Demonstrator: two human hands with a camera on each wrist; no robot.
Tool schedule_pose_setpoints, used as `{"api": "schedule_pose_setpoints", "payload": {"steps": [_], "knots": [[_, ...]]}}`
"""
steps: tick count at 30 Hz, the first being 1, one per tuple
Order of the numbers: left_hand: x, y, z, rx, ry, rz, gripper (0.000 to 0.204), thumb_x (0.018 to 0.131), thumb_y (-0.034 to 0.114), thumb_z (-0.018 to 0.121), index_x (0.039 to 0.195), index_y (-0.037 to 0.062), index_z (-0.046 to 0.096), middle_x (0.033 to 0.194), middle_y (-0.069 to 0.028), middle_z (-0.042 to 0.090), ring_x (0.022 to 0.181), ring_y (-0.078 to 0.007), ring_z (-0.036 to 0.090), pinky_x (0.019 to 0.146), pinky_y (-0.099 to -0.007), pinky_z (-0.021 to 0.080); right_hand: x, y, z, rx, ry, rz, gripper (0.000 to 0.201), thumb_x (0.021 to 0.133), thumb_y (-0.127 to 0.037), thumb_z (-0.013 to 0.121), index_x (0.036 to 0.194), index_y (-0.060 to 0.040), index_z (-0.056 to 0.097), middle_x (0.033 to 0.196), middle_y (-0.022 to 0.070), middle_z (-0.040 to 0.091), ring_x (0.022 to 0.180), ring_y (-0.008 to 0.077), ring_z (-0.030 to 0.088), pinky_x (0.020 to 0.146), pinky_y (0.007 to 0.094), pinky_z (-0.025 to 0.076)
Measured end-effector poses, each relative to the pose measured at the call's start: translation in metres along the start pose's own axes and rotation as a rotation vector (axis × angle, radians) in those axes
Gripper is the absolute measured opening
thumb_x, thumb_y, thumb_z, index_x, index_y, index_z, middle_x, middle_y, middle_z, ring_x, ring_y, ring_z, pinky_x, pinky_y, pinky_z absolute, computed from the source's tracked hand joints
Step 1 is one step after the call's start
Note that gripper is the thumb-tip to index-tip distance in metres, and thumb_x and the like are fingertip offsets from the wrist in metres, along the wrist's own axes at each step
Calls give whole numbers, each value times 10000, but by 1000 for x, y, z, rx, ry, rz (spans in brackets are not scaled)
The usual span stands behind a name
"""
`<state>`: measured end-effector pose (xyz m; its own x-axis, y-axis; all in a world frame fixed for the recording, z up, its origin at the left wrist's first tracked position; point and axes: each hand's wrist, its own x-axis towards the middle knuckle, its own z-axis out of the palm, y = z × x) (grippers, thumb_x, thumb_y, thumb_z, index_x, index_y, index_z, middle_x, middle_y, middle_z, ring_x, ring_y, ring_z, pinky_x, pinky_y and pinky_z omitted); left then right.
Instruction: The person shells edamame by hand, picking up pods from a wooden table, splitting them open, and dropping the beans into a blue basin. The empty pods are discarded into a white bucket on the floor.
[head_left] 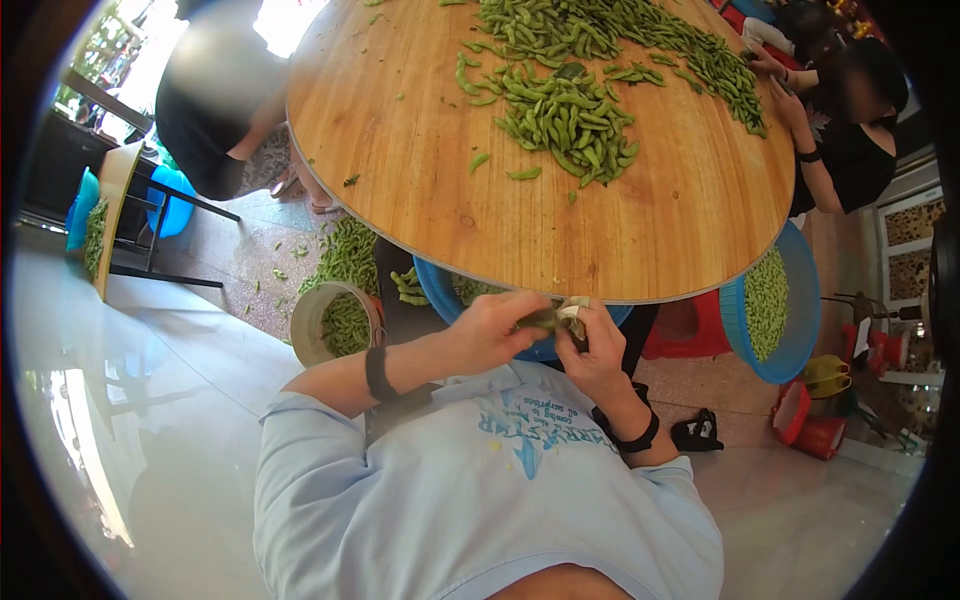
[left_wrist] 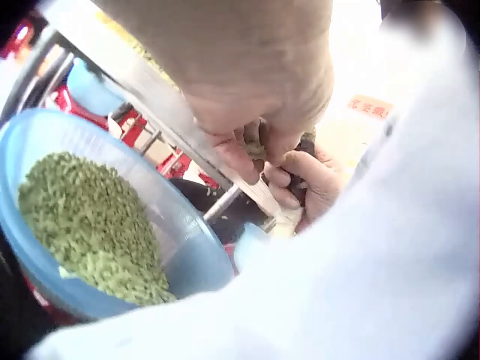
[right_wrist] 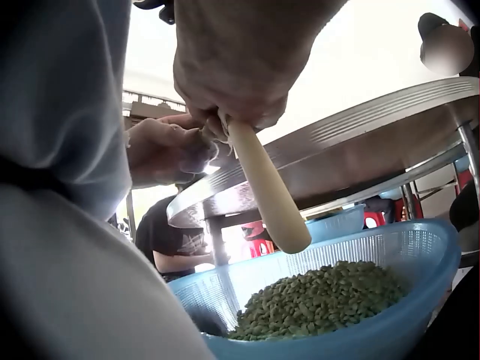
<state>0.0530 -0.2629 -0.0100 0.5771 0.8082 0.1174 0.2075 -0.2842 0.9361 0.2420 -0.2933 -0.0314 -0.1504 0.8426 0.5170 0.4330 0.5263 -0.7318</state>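
Green pod [head_left: 538,320], light and slippery, sits low centre of the frame, pinched in my left hand [head_left: 490,333]; my right hand [head_left: 590,350] grips a cream-handled tool [right_wrist: 270,191]. Best held at its ends.

Light blue shirt [head_left: 480,480], blue print seen upside down, large letters partly legible as "...STAR", smaller line beneath unreadable, orange floor sign [left_wrist: 369,107] with blurred, illegible characters
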Motion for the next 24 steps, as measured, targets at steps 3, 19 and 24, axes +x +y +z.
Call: {"api": "schedule_pose_setpoints", "payload": {"steps": [3, 19, 24], "knots": [[-5, 18, -39, 362, -34, 205, 136, 762, 59, 628, 865, 15, 550, 751, -146, 559, 696, -322, 587, 610, -407, 475, 4, 4, -2, 36, -20, 6, 279, 671, 116, 631, 914, 23, 531, 784, 148, 536, 637, 266, 549, 535, 314, 450], [102, -58, -115, 1059, 234, -25, 107, 791, 84, 559, 841, -11, 562, 874, -186, 553, 904, -350, 566, 779, -409, 478, 5, -1, -10, 219, -140, 165, 333, 843, 22, 565, 1168, 66, 511, 748, 101, 549, 589, 150, 520, 534, 259, 435], [77, -16, -98, 636, 195, -147, 151, 825, 89, 565, 925, -24, 579, 865, -142, 589, 808, -250, 588, 708, -341, 475, 13, -7, -9, 516, -136, 407, 410, 930, -28, 461, 1331, 47, 420, 775, 52, 562, 572, 67, 477, 500, 202, 397]]}}
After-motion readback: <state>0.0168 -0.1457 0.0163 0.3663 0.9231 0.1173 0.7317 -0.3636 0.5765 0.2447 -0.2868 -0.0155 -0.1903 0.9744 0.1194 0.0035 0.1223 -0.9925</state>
